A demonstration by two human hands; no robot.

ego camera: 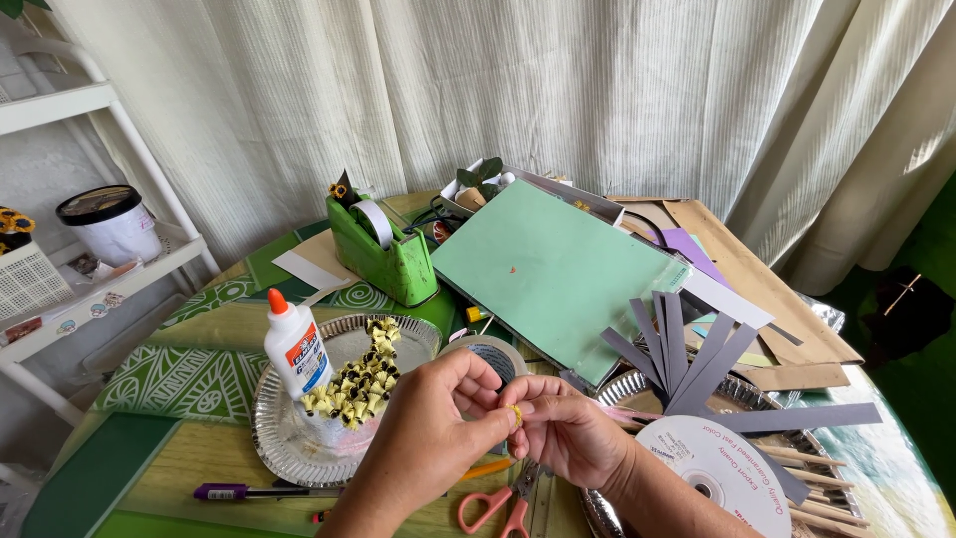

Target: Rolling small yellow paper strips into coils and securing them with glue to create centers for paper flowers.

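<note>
My left hand (433, 428) and my right hand (568, 433) meet over the front of the table, fingertips pinched together on a small yellow paper piece (516, 413). Just left of them a silver foil plate (274, 438) holds a pile of small yellow-and-black paper pieces (360, 384) and a white glue bottle (296, 349) with an orange cap. A roll of tape (498, 356) lies right behind my hands. Orange-handled scissors (498, 506) lie below them.
A green tape dispenser (388, 254) and a large green sheet (553, 269) sit further back. Grey paper strips (687, 359), a disc (712, 468) and wooden sticks (817, 508) lie on a second foil plate at right. A purple pen (249, 491) lies front left. White shelves (70, 199) stand left.
</note>
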